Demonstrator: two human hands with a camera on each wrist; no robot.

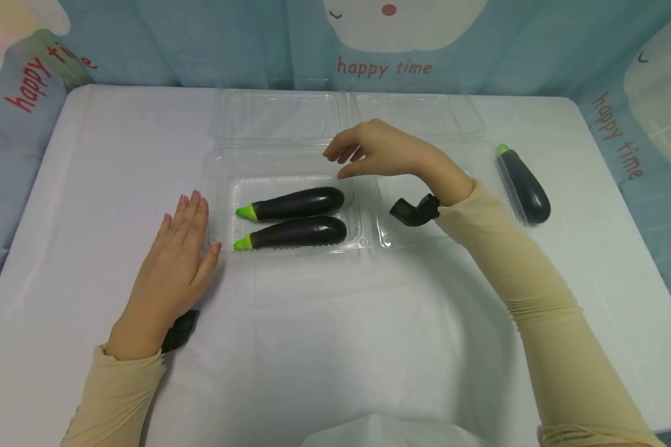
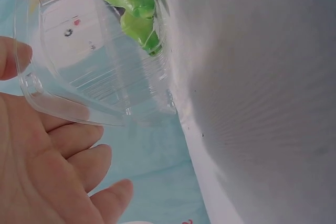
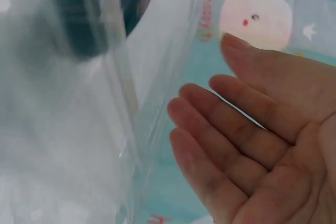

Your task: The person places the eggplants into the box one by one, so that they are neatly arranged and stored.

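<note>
Two dark purple eggplants, the upper one (image 1: pixel 299 203) and the lower one (image 1: pixel 307 231), lie side by side in an open clear plastic clamshell box (image 1: pixel 218 171), green stems pointing left. My left hand (image 1: pixel 173 261) is at the box's left side with fingers extended; in the left wrist view its thumb (image 2: pixel 16 59) is at the rim, though contact is hard to tell. Above the box's right part hovers my right hand (image 1: pixel 380 149), fingers loosely bent and holding nothing. In the right wrist view this hand (image 3: pixel 252 145) appears beside clear plastic (image 3: pixel 157 77), with a blurred dark eggplant (image 3: pixel 89 19) beyond.
A second open clear box (image 1: pixel 391 214) stands right of the first, partly under my right forearm. Lids of both, the left lid (image 1: pixel 279 118) and right lid (image 1: pixel 414 115), lie back toward the curtain (image 1: pixel 257 43). Another eggplant (image 1: pixel 525 186) lies along the second box's right edge.
</note>
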